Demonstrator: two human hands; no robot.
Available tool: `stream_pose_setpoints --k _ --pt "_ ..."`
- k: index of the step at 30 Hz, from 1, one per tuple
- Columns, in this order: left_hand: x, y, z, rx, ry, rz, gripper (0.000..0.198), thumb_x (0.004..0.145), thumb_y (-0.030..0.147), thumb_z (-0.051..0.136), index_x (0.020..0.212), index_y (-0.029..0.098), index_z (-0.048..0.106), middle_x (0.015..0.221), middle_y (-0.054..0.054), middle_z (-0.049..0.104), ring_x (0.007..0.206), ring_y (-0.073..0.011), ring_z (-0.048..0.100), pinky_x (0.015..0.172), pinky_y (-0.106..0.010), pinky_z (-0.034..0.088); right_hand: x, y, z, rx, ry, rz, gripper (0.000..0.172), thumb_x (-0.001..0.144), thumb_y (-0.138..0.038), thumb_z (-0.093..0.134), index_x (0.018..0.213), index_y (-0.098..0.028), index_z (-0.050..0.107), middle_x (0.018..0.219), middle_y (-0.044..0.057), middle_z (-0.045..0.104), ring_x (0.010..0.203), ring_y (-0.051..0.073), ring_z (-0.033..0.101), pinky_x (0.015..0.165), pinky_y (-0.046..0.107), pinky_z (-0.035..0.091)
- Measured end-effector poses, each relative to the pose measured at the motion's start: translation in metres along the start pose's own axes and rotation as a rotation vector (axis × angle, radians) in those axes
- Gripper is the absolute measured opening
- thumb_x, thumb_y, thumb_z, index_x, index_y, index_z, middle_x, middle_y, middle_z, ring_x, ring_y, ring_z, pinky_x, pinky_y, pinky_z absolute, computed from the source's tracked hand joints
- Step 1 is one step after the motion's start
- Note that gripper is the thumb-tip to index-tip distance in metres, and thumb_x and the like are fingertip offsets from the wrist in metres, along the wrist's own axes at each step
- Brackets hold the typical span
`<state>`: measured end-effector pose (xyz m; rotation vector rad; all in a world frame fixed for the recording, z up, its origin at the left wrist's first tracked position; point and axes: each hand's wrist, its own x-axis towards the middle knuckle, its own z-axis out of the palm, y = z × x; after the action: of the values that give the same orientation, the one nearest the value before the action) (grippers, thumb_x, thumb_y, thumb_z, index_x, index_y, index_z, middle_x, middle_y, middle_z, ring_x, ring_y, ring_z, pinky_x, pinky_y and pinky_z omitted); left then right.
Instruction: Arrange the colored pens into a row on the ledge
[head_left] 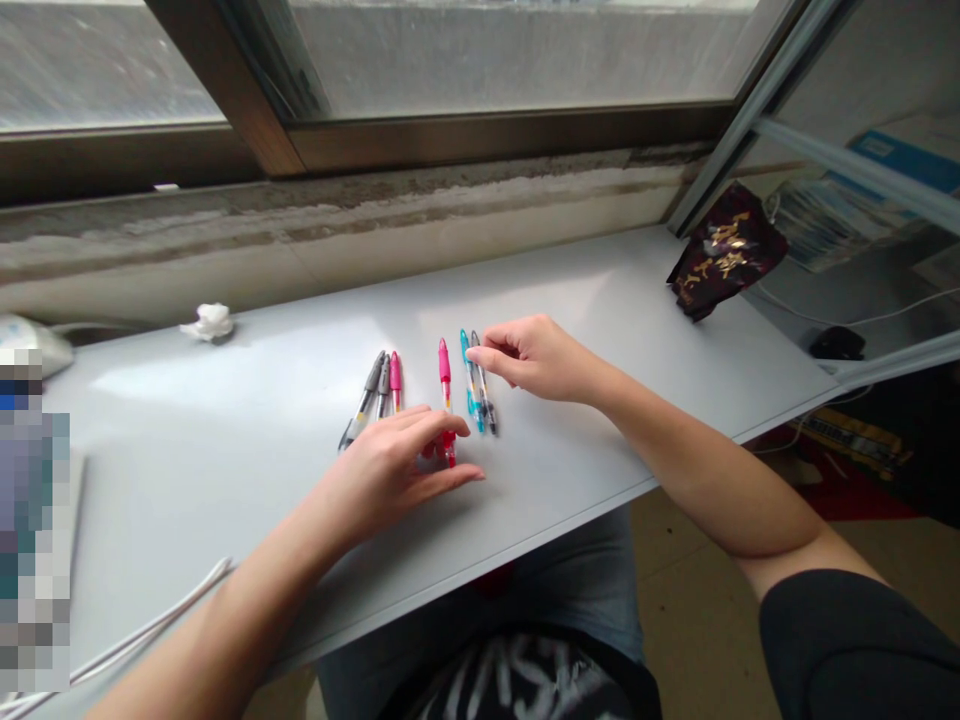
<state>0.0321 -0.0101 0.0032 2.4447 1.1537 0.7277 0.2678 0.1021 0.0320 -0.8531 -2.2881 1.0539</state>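
Note:
My left hand (397,455) hovers palm down over a pink pen (445,370), thumb and fingers apart. It partly hides this pen's lower half. Left of it lie a second pink pen (396,378) and two grey-black pens (366,390), their lower parts also partly covered. On the other side, a teal pen (471,385) and a clear black pen (484,395) lie close together, roughly parallel. My right hand (525,355) is curled, with thumb and index finger at the upper end of the black pen; the thumb tip overlaps the teal one.
A crumpled white tissue (210,322) lies near the wall. At the right end of the desk (585,300) stands a dark packet (727,250) beside a metal-framed shelf (750,125). White cables (150,630) run along the front left. A window is behind.

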Motion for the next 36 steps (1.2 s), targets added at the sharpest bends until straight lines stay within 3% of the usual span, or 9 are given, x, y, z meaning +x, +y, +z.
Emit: stream_pose_setpoints --k 9,16,23,29,33,36 --pt "-0.002 0.0 0.003 -0.043 -0.003 0.014 0.023 0.106 0.043 0.069 0.101 0.021 0.069 0.078 0.001 0.065 0.066 -0.0142 0.061 0.063 -0.026 0.047 0.001 0.001 0.008 0.015 0.106 -0.048 0.056 0.104 -0.059 0.053 0.064 -0.023 0.036 0.057 -0.006 0.033 0.059 0.01 0.031 0.061 0.03 0.026" --pt "-0.001 0.0 0.003 0.002 -0.02 0.024 0.026 0.108 0.046 0.066 0.103 0.02 0.068 0.077 0.002 0.064 0.064 -0.0142 0.058 0.061 -0.026 0.046 0.001 0.001 0.006 0.016 0.113 -0.053 0.056 0.104 -0.059 0.054 0.064 -0.023 0.037 0.057 -0.006 0.034 0.059 0.01 0.031 0.061 0.03 0.027" --pt "0.003 -0.008 0.008 0.262 0.019 0.014 0.032 0.109 0.045 0.063 0.124 0.017 0.068 0.097 -0.008 0.074 0.091 -0.0268 0.065 0.087 -0.043 0.054 0.002 0.003 0.009 0.014 0.103 -0.055 0.057 0.103 -0.06 0.055 0.064 -0.023 0.038 0.057 -0.007 0.034 0.058 0.01 0.031 0.061 0.03 0.027" --pt "0.002 -0.011 0.01 0.346 -0.037 -0.028 0.042 0.109 0.039 0.061 0.146 0.021 0.063 0.107 -0.01 0.067 0.094 -0.0284 0.064 0.086 -0.045 0.057 0.003 0.007 0.01 -0.015 0.088 -0.044 0.053 0.104 -0.054 0.054 0.065 -0.023 0.038 0.058 -0.006 0.036 0.058 0.01 0.032 0.062 0.029 0.027" --pt "0.0 -0.008 0.011 0.343 -0.029 -0.018 0.043 0.108 0.041 0.063 0.145 0.019 0.063 0.12 -0.014 0.069 0.104 -0.0323 0.064 0.093 -0.051 0.057 0.003 0.008 0.01 -0.036 0.083 -0.011 0.051 0.104 -0.052 0.054 0.065 -0.022 0.039 0.058 -0.006 0.038 0.059 0.011 0.034 0.062 0.029 0.027" --pt "0.0 -0.005 0.012 0.321 -0.003 -0.062 0.04 0.107 0.039 0.063 0.142 0.019 0.064 0.132 -0.017 0.067 0.117 -0.0358 0.064 0.102 -0.056 0.055 0.003 0.009 0.008 -0.123 0.074 0.078 0.041 0.104 -0.042 0.057 0.071 -0.02 0.048 0.062 -0.005 0.047 0.061 0.011 0.04 0.064 0.029 0.029"
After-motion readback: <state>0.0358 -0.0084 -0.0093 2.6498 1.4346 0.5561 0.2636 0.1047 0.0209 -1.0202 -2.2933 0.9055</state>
